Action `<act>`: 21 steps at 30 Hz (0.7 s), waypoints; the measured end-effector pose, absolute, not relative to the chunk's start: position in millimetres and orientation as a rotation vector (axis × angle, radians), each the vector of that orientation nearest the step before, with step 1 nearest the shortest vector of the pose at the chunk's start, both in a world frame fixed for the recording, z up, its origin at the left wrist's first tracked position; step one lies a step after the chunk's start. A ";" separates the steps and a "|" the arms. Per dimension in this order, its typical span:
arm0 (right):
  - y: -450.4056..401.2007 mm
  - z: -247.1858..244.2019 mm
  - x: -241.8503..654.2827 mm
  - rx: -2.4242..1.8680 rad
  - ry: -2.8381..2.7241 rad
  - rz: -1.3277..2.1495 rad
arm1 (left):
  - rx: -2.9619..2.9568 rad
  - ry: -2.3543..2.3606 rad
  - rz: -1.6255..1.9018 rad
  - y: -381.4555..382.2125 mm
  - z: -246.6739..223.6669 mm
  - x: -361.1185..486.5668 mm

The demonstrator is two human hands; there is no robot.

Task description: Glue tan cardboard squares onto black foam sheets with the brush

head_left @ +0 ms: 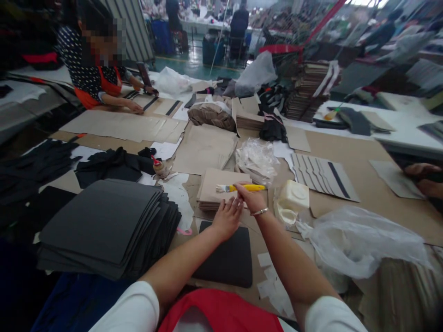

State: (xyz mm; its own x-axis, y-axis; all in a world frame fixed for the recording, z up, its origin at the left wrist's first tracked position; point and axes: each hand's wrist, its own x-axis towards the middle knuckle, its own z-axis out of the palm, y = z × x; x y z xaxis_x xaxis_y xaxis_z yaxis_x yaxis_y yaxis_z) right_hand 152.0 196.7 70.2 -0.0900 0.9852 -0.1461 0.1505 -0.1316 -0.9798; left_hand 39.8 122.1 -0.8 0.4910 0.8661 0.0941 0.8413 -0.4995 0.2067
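The fingers of the right hand [252, 198] are clasped around the yellow brush [255, 187], which is held roughly level, its bristles pointed left above the beige board stack [218, 180]. The left hand [226, 216] is held flat, fingers loosely extended, at the stack's near edge. The worktable [356, 152] is crowded with dark sheets [100, 216], a black panel [230, 263] and a cream container [296, 194]. Across it, at left, a co-worker [86, 69] is seen; beyond, green floor [194, 65] is shown.

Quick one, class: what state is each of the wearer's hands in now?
Left hand: open, at the near edge of the tan sheet stack.
Right hand: holding the yellow-handled brush.
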 end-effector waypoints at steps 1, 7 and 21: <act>206.4 65.2 141.7 -1.328 -1.305 1.412 | 2.570 1.510 0.227 129.6 -3.1 40.6; 228.5 45.8 119.2 -1.173 -1.528 1.651 | 2.521 1.503 0.159 138.7 -18.0 35.6; 298.4 37.2 159.2 -1.563 -1.615 1.144 | 2.529 1.497 0.126 137.8 -9.8 37.3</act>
State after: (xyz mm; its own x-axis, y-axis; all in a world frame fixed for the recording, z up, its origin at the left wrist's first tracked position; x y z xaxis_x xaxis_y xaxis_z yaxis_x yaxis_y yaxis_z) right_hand 159.2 298.4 37.2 -0.1170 0.9834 -0.1384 0.4563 -0.0705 -0.8870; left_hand 37.3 137.8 -9.8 0.4834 0.8749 -0.0278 0.8579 -0.4672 0.2139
